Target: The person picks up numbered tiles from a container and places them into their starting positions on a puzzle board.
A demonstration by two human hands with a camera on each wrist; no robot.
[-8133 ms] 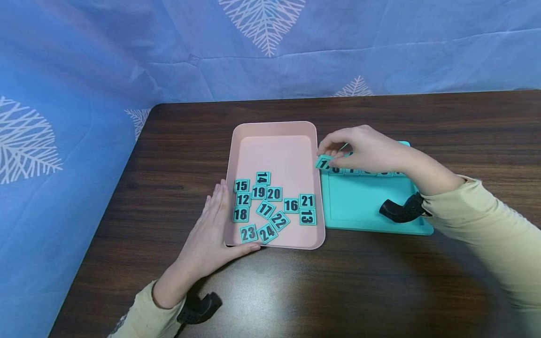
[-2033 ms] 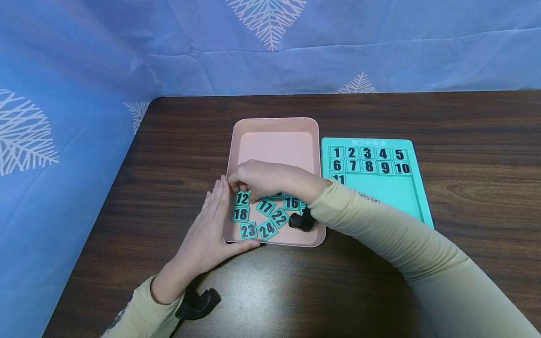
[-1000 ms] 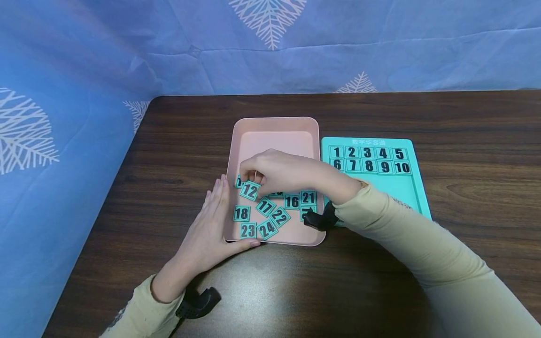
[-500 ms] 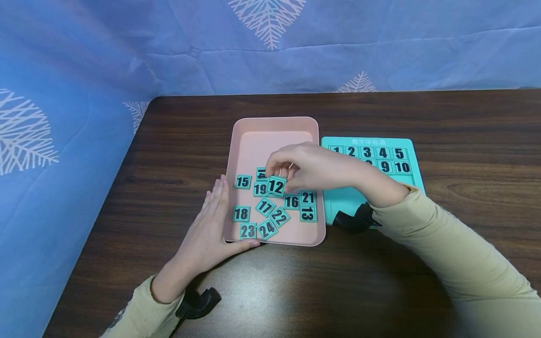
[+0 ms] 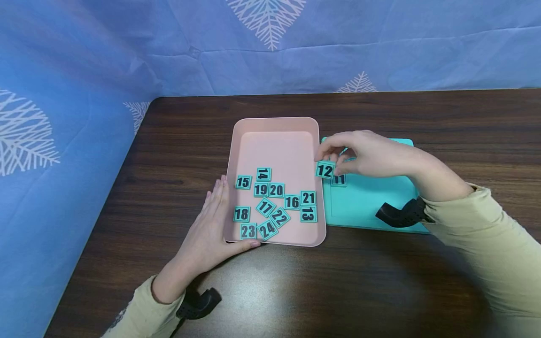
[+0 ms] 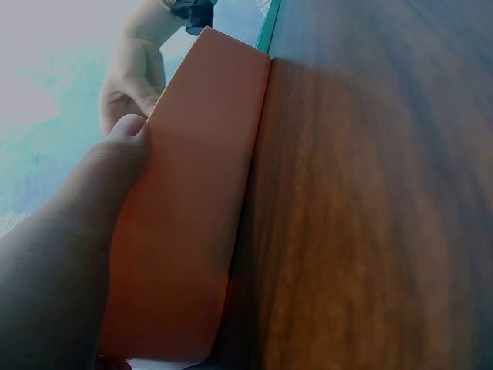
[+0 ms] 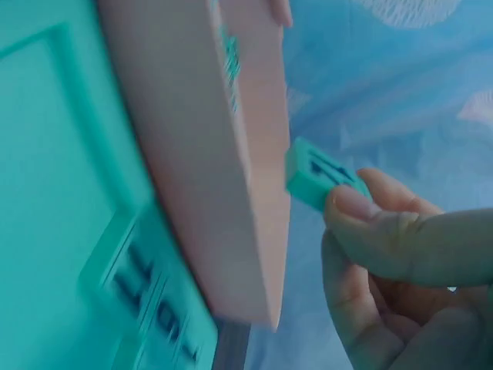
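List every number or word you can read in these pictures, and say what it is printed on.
"12": tile pinched by the right hand.
"11": tile on the teal board.
"14", "15", "19", "20", "16", "21", "13", "17", "22", "18", "23", "24": tiles in the pink tray.
Wrist views: digits too blurred.

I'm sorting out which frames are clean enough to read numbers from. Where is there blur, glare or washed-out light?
Head view: sharp, the tile numbered 12 reads clearly, with a soft sheen on the table near the left hand. Left wrist view: top-left washed out, pink tray soft. Right wrist view: blurred throughout, digits on the teal board smeared.
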